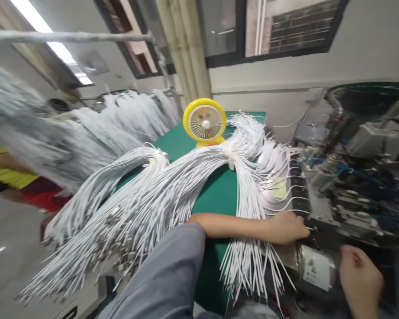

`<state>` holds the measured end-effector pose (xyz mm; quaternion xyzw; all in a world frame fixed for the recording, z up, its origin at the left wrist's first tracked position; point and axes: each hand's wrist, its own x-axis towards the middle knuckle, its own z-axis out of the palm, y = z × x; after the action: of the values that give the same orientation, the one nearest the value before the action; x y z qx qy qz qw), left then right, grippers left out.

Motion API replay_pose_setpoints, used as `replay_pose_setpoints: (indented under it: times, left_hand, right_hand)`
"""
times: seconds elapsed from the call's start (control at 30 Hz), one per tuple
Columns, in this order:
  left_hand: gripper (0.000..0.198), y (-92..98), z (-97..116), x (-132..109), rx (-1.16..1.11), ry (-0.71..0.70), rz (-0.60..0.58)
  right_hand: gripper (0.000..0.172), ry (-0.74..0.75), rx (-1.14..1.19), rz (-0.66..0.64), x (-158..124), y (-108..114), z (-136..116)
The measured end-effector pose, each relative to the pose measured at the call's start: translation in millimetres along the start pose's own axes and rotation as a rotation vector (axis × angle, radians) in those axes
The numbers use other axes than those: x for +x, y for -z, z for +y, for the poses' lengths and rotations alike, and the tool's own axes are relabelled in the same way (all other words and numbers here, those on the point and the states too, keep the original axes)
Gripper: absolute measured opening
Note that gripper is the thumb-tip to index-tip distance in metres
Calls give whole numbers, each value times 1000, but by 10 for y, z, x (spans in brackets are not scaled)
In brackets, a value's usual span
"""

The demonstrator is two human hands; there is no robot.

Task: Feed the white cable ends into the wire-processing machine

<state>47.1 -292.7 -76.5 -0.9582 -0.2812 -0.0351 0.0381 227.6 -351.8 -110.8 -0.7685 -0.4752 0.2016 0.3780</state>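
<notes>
My left hand (287,227) reaches across the white wires to the near edge of a machine (349,199). Its fingers are closed in a pinch at the dark track (299,186); what they hold is too small to make out. Several single white wires (291,188) curve onto that track just beyond the hand. My right hand (361,279) is curled closed at the lower right, slightly blurred, and its fingertips are hidden. Between the hands sits a cylinder with a white label (315,269). Under my left forearm hangs a tied bundle of white wires (249,199).
More white wire bundles (146,195) drape over the green tabletop (216,190) and its left edge. A yellow fan (205,122) stands at the back. Hanging wires (86,137) fill a rack on the left, with a person in yellow (13,170) partly hidden behind them.
</notes>
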Motion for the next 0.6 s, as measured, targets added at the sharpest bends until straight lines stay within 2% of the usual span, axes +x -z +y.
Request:
replay_pose_setpoints:
  times: [0.07, 0.13, 0.23, 0.3, 0.37, 0.47, 0.6]
  left_hand:
    - [13, -86, -26, 14, 30, 66, 16]
    - [15, -110, -37, 26, 36, 109, 24]
    - [16, -25, -43, 26, 8, 114, -7]
    - [16, 59, -52, 15, -16, 118, -44]
    - [16, 114, -62, 4, -24, 136, -62]
    - [14, 111, -73, -1, -9, 159, -61]
    - [12, 41, -86, 10, -7, 155, -41]
  right_hand:
    - [32, 73, -26, 51, -182, 22, -81]
    - [35, 267, -42, -20, -387, -31, -180]
    - [35, 598, -202, -163, -629, -224, -308]
    - [35, 701, -362, -206, -724, -364, -362]
    - [33, 740, -457, -246, -781, -473, -395]
    - [31, 764, -456, -335, -819, -572, -430]
    - [31, 620, -426, -476, -796, -619, -486]
